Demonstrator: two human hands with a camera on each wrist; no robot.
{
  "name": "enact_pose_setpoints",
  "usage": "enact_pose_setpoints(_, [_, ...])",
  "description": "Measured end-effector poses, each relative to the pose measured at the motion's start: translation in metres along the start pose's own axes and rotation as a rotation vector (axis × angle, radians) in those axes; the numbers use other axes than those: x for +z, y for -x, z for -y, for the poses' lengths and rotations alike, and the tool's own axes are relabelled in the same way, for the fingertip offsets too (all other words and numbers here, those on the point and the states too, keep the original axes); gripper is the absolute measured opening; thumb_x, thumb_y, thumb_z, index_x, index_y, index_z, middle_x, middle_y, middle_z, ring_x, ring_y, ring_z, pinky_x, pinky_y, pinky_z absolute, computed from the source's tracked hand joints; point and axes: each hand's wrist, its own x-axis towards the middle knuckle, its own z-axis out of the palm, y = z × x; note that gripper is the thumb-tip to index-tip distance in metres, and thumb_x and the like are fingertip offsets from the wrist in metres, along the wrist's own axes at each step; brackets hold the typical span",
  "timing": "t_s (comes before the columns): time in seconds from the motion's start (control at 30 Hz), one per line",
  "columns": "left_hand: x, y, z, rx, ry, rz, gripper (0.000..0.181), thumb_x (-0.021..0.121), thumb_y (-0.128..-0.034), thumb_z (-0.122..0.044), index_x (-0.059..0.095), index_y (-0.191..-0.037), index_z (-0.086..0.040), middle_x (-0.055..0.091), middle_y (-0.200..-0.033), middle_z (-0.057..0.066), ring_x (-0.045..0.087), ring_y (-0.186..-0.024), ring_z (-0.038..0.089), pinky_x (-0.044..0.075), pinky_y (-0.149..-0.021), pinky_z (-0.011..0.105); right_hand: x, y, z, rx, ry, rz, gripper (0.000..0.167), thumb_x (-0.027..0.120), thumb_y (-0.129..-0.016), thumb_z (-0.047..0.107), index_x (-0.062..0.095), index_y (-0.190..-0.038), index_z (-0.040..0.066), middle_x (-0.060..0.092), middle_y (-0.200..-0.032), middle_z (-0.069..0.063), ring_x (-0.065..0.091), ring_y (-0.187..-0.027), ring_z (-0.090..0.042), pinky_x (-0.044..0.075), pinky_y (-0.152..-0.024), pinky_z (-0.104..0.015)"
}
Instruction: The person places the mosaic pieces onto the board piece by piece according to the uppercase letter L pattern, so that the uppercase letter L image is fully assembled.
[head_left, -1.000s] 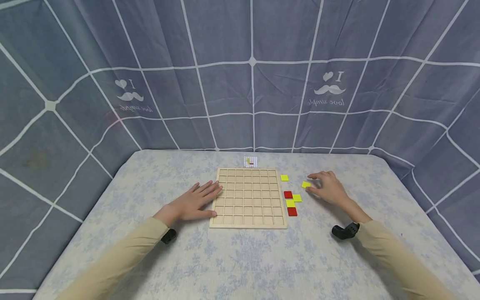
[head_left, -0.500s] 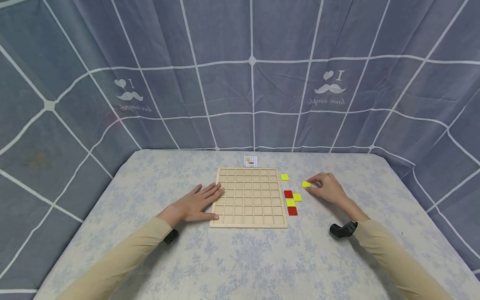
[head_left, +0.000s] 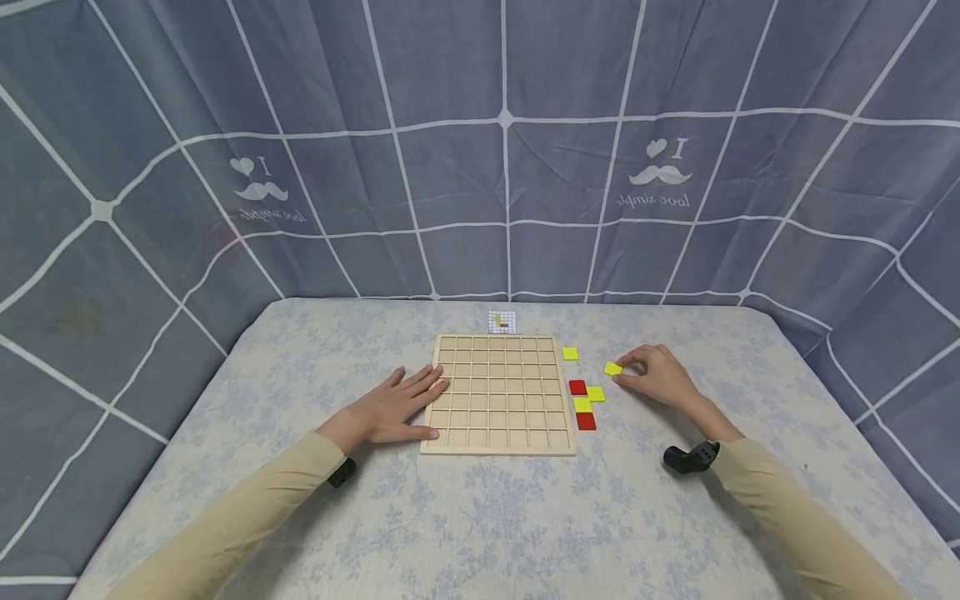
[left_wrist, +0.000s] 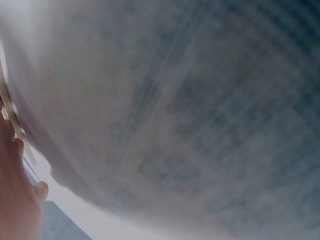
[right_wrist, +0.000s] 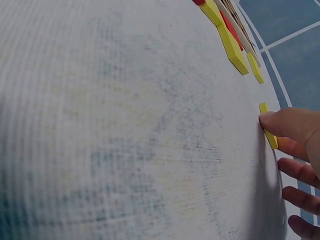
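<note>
My left hand lies flat with its fingers spread, fingertips and thumb on the left edge of a wooden grid board. To the right of the board, my right hand pinches a yellow square tile between thumb and index finger. In the right wrist view the thumb presses on one face of that yellow tile, with the other fingers loosely bent. Beside the board's right edge lie more yellow tiles and two red tiles. In the left wrist view only part of the left hand shows.
A small card with a printed coloured grid lies behind the board. A lone yellow tile sits near the board's upper right corner. The table has a pale floral cloth, with a blue curtain behind it.
My right thumb and index finger have closed on the yellow tile, which stays in about the same place. The left hand has slid slightly right on the board's edge.
</note>
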Motion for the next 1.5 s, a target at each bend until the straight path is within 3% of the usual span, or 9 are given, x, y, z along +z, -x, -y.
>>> enact_pose_setpoints(0.3, [0.002, 0.002, 0.0, -0.007, -0.001, 0.014, 0.081, 0.043, -0.0931, -0.064, 0.015, -0.156, -0.021, 0.008, -0.163, 0.009, 0.008, -0.151, 0.028, 0.008, -0.12, 0.056, 0.001, -0.001, 0.003, -0.058, 0.047, -0.038, 0.033, 0.078, -0.078, 0.027, 0.075, -0.099, 0.002, 0.073, -0.095, -0.014, 0.062, -0.092, -0.033, 0.047, -0.08, -0.051])
enact_pose_setpoints(0.77, [-0.004, 0.005, -0.001, -0.016, -0.02, 0.035, 0.08, 0.043, -0.0939, -0.063, 0.016, -0.156, -0.02, 0.008, -0.163, 0.009, 0.008, -0.151, 0.028, 0.008, -0.12, 0.056, 0.006, -0.02, 0.035, -0.129, 0.007, -0.123, 0.032, 0.078, -0.077, 0.028, 0.076, -0.099, 0.006, 0.074, -0.094, -0.01, 0.061, -0.093, -0.03, 0.048, -0.08, -0.048])
enact_pose_setpoints(1.1, [-0.005, 0.002, -0.002, -0.005, -0.031, 0.04, 0.08, 0.041, -0.0937, -0.065, 0.015, -0.156, -0.021, 0.007, -0.163, 0.008, 0.007, -0.151, 0.026, 0.009, -0.12, 0.056, 0.015, -0.037, 0.065, -0.143, -0.014, -0.08, 0.032, 0.078, -0.078, 0.031, 0.077, -0.101, 0.009, 0.074, -0.096, -0.008, 0.059, -0.097, -0.029, 0.045, -0.085, -0.049])
enact_pose_setpoints(1.5, [-0.008, 0.001, -0.003, -0.021, -0.016, 0.068, 0.081, 0.042, -0.0933, -0.065, 0.013, -0.156, -0.022, 0.004, -0.164, 0.006, 0.005, -0.151, 0.026, 0.007, -0.121, 0.055, 0.03, -0.061, 0.103, -0.201, -0.082, -0.026, 0.032, 0.079, -0.078, 0.034, 0.078, -0.101, 0.012, 0.075, -0.095, -0.005, 0.061, -0.095, -0.026, 0.051, -0.079, -0.042])
